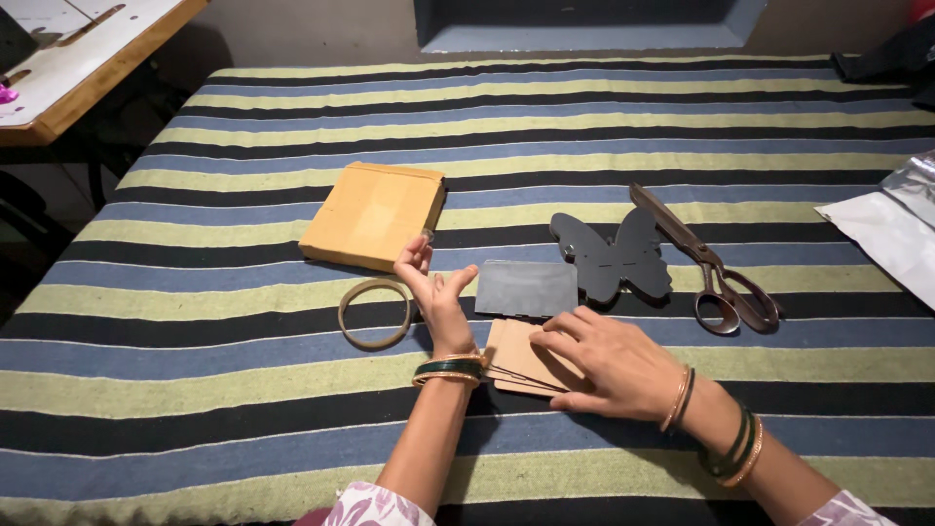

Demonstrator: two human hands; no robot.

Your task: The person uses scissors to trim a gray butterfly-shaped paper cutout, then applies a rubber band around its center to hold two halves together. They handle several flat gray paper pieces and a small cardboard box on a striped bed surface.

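The right hand [609,365] lies flat, fingers spread, on a stack of tan cards [516,360]. At ten o'clock from it, the left hand [435,287] is raised, fingers loosely curled, holding nothing I can see. A ring [374,313], grey card [526,288], butterfly cutout [612,256], scissors [716,268] and cardboard box [373,214] lie beyond on the striped cloth [195,390].

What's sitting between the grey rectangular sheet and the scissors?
The dark grey butterfly cutout lies between the grey rectangular sheet and the scissors, on the striped cloth; its right wing seems to overlap the scissor blade. Head view shows it.
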